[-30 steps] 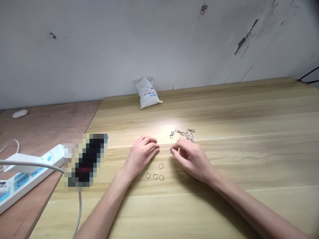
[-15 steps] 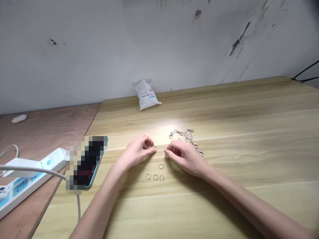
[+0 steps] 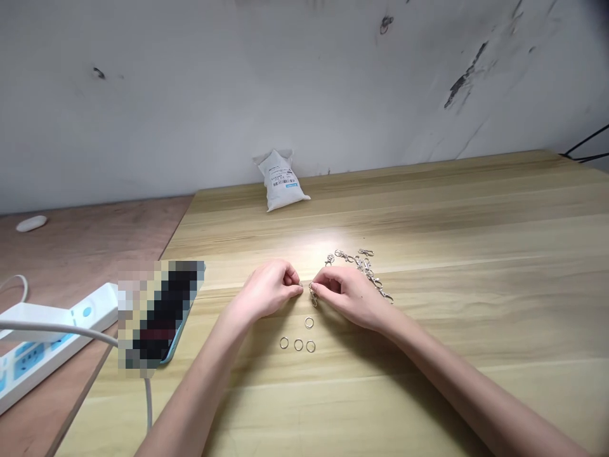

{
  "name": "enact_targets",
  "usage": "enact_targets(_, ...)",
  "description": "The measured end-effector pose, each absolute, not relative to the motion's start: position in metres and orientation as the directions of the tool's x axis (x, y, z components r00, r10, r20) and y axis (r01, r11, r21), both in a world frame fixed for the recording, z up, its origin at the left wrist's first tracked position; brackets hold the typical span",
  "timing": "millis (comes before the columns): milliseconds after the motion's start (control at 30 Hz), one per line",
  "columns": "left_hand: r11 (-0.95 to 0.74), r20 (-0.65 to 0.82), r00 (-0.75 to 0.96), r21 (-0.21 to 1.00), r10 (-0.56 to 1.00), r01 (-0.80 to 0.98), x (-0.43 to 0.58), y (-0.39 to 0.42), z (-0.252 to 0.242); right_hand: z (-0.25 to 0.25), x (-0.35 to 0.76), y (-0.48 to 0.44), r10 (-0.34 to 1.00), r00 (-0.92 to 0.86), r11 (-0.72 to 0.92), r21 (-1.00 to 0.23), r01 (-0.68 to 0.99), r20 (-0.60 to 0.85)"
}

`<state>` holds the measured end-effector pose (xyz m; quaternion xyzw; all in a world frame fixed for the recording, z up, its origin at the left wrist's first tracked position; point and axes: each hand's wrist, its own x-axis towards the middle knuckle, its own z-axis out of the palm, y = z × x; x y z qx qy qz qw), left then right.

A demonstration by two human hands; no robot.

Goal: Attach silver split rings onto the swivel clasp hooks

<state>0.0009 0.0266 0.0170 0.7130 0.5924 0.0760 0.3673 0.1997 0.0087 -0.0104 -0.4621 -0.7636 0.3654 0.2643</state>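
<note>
My left hand and my right hand meet fingertip to fingertip low over the light wooden table. The right hand pinches a small metal clasp that hangs below its fingers. The left hand is closed in a pinch against it; in the earlier frame it held a small split ring, now hidden by the fingers. Several loose split rings lie on the table just in front of the hands. A heap of metal clasps lies just behind the right hand.
A small white bag with a label leans at the table's back edge by the wall. At the left lie a phone, a white power strip with a cable, and a small white object.
My left hand picked up a split ring and moved right; my right hand carried the clasp left. The two hands now touch.
</note>
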Motion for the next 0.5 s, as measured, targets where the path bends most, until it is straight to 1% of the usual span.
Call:
enact_targets(67, -0.043, -0.285, 0.282, 0.629, 0.916, 0.776, -0.001, 0.022, 0.014, -0.011, 0.199, 0.008, 0.906, -0.416, 0.298, -0.815, 0.497, 0.078)
enact_targets(200, -0.157, -0.116, 0.338, 0.717, 0.934, 0.679, -0.008, 0.009, 0.003, -0.014, 0.199, 0.002, 0.936, -0.34, 0.238, -0.867, 0.437, 0.086)
enact_targets(333, -0.248, 0.037, 0.355, 0.782, 0.934, 0.572, -0.012, 0.002, -0.006, -0.017, 0.201, -0.002, 0.936, -0.344, 0.202, -0.92, 0.336, 0.08)
enact_targets(400, -0.312, 0.121, 0.347, 0.76, 0.93, 0.57, -0.012, 0.001, -0.008, -0.018, 0.201, -0.002, 0.935, -0.33, 0.231, -0.929, 0.29, 0.129)
enact_targets(500, -0.45, 0.296, 0.342, 0.652, 0.892, 0.61, -0.008, 0.0, -0.009, -0.019, 0.201, -0.003, 0.922, -0.315, 0.312, -0.912, 0.267, 0.224)
